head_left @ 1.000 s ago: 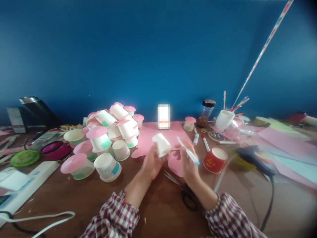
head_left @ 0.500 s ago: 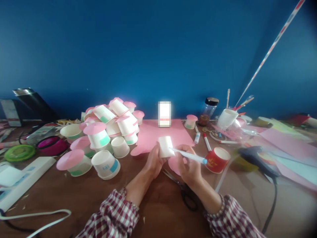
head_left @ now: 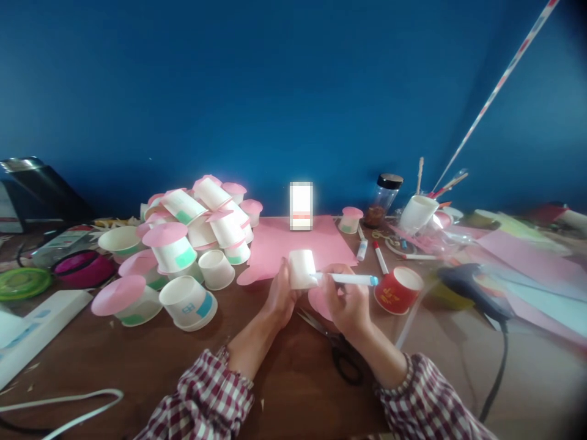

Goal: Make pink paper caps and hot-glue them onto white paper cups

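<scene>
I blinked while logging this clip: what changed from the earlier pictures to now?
The right hand swung its marker leftward and level; the tip now meets the white cup, where before it was held clear. The left hand kept its grip on that cup. Red cup, cup pile and scissors stayed put.

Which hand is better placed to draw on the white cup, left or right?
Right, probably. The right hand holds the marker with its tip against the side of the white cup. The left hand is occupied gripping that cup.
</scene>
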Available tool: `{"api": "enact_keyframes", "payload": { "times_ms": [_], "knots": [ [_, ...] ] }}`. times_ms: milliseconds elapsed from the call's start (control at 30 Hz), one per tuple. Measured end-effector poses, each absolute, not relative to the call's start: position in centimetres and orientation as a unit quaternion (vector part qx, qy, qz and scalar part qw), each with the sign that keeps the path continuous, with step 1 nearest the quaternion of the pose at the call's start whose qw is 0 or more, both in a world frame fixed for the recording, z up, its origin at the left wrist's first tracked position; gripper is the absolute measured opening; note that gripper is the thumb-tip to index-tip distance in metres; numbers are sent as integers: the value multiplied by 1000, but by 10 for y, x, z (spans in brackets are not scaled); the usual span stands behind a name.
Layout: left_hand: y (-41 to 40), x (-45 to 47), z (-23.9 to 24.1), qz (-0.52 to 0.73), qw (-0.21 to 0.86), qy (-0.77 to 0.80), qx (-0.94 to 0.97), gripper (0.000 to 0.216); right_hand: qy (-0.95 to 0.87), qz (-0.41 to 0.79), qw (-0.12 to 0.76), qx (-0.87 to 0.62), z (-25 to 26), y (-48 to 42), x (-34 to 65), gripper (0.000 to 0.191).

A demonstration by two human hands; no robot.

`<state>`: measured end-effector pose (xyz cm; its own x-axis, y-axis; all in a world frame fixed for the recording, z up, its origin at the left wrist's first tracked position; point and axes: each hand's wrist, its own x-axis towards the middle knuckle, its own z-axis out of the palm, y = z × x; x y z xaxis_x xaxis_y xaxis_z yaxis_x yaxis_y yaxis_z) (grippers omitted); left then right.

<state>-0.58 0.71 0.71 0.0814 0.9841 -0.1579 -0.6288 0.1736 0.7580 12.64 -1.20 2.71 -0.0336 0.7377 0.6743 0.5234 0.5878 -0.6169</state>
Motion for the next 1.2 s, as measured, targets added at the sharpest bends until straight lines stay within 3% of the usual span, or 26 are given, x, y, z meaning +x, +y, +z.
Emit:
{"api": "enact_keyframes", "payload": {
  "times_ms": [1200],
  "knots": [
    [8,-5,3,587,695,339,239,43,-708,88,528,-461,28,-11,126,12]
  ]
}}
